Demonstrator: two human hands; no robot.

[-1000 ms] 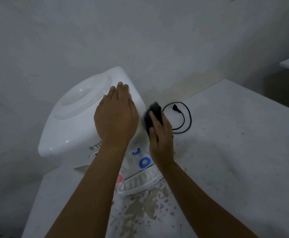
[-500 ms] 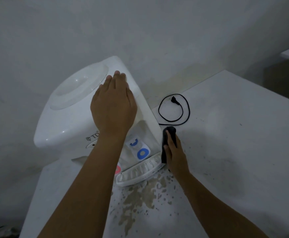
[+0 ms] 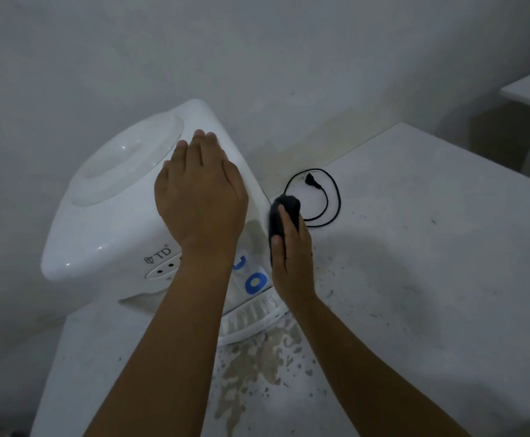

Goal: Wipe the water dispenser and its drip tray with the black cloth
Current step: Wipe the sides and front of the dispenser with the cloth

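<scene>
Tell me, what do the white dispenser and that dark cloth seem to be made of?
The water dispenser looks like glossy moulded plastic: small highlights glint on its rounded top. The black cloth, bunched under the right hand, looks soft and matte, probably fabric; its weave is too dark to tell.

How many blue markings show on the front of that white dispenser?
2 on the white plastic water dispenser: a blue ring just above the white slotted drip tray, and a blue curved mark above it. The forearm may hide others.

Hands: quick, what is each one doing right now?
Left hand: open, flat on top of the water dispenser.
Right hand: holding the black cloth against the dispenser's side.
</scene>
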